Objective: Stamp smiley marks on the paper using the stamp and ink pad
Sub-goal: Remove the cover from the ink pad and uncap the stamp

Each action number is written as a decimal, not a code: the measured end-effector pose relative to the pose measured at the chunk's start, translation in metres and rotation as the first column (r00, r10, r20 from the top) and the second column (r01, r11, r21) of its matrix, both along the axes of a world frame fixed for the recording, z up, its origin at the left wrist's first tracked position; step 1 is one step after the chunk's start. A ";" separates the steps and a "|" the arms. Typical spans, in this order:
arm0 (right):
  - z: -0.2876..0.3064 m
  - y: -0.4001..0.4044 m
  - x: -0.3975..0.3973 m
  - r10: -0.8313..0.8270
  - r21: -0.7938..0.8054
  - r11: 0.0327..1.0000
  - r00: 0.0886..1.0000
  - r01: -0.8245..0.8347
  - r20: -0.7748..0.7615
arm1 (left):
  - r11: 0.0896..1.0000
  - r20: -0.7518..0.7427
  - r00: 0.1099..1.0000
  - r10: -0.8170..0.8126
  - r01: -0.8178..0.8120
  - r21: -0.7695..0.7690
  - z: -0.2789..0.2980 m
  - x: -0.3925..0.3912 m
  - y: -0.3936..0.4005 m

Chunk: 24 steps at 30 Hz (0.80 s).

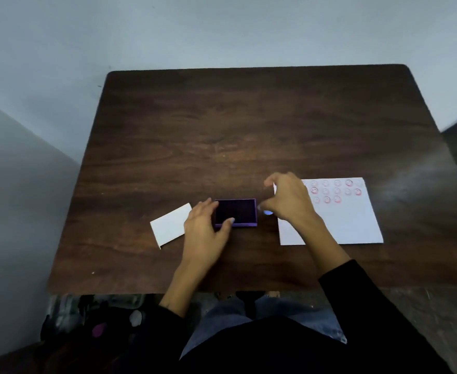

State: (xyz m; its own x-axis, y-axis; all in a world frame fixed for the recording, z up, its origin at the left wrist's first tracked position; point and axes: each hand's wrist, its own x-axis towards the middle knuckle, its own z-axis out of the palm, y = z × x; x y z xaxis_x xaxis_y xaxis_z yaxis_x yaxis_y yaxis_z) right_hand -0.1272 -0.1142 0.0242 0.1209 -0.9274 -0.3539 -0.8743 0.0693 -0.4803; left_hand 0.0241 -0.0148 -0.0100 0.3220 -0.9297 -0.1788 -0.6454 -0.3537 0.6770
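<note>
Head view: wooden table [222,130] with open purple ink pad [236,213] near the front edge, its white lid [171,228] lying just left, apart from it. Left hand [208,228] braces the pad, fingers on its left side and thumb tip over the front rim, hand spread, not clamped. Right hand [289,198] hovers between pad and paper [340,220], fingers pinched together on a small stamp [268,212], only a pale bluish tip showing below the fingertips, blurred. Paper lies flat to the right, rows of red smiley marks [336,190] across its top. Stamp looks light and rigid, best pinched at the upper end; paper thin, likely slides if unheld; pad light, so needs steadying.
</note>
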 end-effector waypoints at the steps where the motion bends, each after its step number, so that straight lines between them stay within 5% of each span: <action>1: -0.001 0.000 -0.005 -0.007 0.033 0.999 1.000 0.007 -0.026 | 0.999 0.007 0.999 -0.050 0.050 0.003 -0.001 -0.007 -0.004; 12: -0.020 0.007 -0.015 -0.073 -0.037 0.996 0.989 0.078 0.132 | 0.989 0.135 0.980 -0.147 0.150 -0.014 -0.014 -0.048 -0.020; 19: -0.007 -0.001 -0.030 -0.153 0.201 0.977 0.884 0.068 0.443 | 0.989 0.164 0.983 -0.081 0.100 -0.108 -0.017 -0.061 -0.021; 24: -0.007 -0.005 -0.039 -0.156 0.266 0.964 0.855 0.022 0.495 | 0.988 0.132 0.990 -0.044 0.063 -0.141 -0.015 -0.067 -0.021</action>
